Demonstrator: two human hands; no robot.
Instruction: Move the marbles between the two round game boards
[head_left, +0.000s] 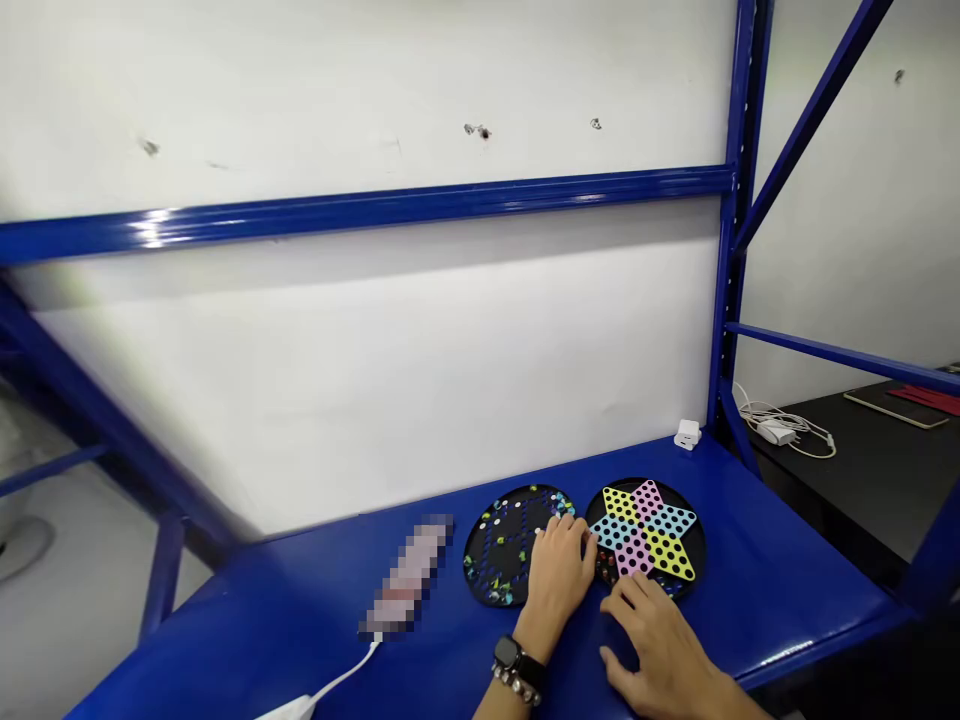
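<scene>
A round black board [517, 550] lies on the blue table with glass marbles around its rim and a few in its middle. To its right is a second round black tray with a colourful star-shaped Chinese checkers board [649, 528], dotted with black holes. Some reddish marbles [607, 567] show at this tray's left edge. My left hand [559, 565] is over the right edge of the marble board, fingers bent down and closed; their tips are partly hidden. My right hand [652, 640] is at the star board's front edge, thumb apart from its fingers, nothing visible in it.
Left of the boards lies a pixelated flat object [411, 578] with a white cable [345, 672] plugged into it. A white charger [687, 434] stands at the back right corner. Blue metal posts and a crossbar [375, 205] frame the table, backed by a white panel.
</scene>
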